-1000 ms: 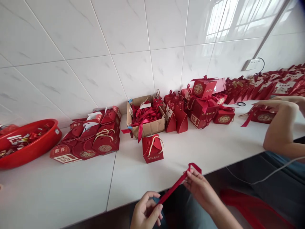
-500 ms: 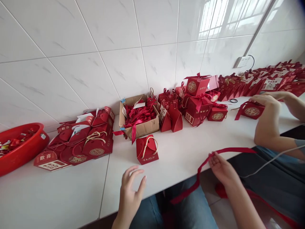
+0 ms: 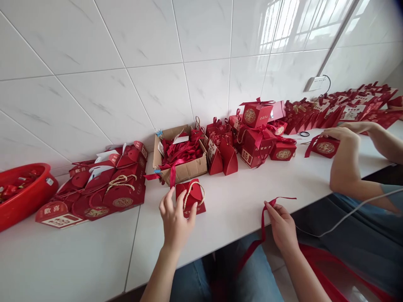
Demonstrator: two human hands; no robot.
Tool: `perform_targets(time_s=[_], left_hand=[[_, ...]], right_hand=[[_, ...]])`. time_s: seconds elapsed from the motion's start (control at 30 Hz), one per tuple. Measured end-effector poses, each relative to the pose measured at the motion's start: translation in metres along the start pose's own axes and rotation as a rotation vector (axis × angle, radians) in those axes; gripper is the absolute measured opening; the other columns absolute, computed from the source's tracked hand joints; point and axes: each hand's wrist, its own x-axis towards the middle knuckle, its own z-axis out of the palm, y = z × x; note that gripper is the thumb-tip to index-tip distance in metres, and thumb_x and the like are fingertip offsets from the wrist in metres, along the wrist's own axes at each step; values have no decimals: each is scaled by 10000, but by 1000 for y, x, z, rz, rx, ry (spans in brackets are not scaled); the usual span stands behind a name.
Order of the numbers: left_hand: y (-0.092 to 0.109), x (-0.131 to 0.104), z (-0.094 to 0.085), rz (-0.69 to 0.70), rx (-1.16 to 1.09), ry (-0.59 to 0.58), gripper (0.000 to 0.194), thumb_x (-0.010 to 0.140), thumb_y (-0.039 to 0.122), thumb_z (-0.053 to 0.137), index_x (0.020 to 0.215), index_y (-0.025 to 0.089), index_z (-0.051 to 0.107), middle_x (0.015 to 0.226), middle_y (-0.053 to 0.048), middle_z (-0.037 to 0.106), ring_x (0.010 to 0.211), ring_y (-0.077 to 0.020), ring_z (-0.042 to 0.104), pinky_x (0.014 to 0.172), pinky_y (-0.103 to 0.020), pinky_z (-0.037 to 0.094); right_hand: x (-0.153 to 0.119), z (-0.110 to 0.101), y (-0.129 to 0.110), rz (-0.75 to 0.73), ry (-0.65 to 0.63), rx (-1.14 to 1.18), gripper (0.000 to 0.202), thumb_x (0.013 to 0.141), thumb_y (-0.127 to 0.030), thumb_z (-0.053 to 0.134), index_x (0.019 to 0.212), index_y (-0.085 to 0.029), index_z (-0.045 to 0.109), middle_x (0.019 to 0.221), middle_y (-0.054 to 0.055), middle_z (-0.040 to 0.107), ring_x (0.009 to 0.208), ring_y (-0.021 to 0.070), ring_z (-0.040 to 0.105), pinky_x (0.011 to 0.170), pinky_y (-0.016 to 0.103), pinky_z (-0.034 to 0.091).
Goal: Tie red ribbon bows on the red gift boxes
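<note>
A small red gift box (image 3: pixel 200 204) with a cream rope handle stands near the table's middle. My left hand (image 3: pixel 176 216) is at its front left, fingers spread and curved around that side; whether they touch it is unclear. To the right, over the table's front edge, my right hand (image 3: pixel 281 222) pinches a dark red ribbon (image 3: pixel 262 226). One end of the ribbon hangs down over my knee and the other sticks out to the right. Behind the small box is a cardboard box (image 3: pixel 189 171) full of red ribbons.
Grouped red boxes (image 3: pixel 121 191) and a red basin (image 3: pixel 28 197) are at the left. More red boxes (image 3: pixel 256 144) line the wall. At the right, another person's hands (image 3: pixel 343 133) are on a red box (image 3: pixel 325 147).
My left hand has moved up to the small red box. My right hand has shifted left with the ribbon, which now hangs closer to it. The view has turned slightly.
</note>
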Motion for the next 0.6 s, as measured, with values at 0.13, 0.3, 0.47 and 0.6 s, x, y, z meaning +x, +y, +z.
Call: perform_targets(time_s=[0.13, 0.3, 0.47, 0.6], left_hand=[[2, 6, 1, 1, -27, -34, 190, 812, 296, 624, 954, 175, 659, 1314, -175, 450, 1212, -359, 398, 998, -523, 356], [10, -3, -11, 46, -177, -68, 156, 821, 136, 539, 734, 200, 652, 1288, -119, 491, 1223, -328, 417, 1006, -518, 339], [4, -47, -19, 38, -265, -120, 125, 787, 151, 519, 726, 205, 614, 1384, -96, 419, 1278, -346, 343, 1037, -541, 283], [-17, -85, -5, -159, -191, -84, 249, 828, 212, 534, 1077, 198, 532, 1292, -148, 481, 1202, -313, 439, 988, -492, 352]], right_hand=[[-1, 1, 0, -19, -8, -53, 279, 598, -330, 820, 745, -187, 630, 760, -16, 648, 819, 145, 637, 775, 221, 520], [0, 0, 1, -39, -6, -70, 291, 587, -343, 823, 747, -199, 627, 758, -23, 644, 797, 137, 620, 767, 222, 506], [-1, -1, 4, -61, -1, -105, 288, 600, -354, 812, 748, -201, 619, 729, -39, 611, 727, 118, 584, 722, 216, 483], [-4, -1, 6, -55, -14, -142, 305, 622, -385, 797, 798, -205, 625, 738, -45, 604, 702, 102, 552, 675, 193, 460]])
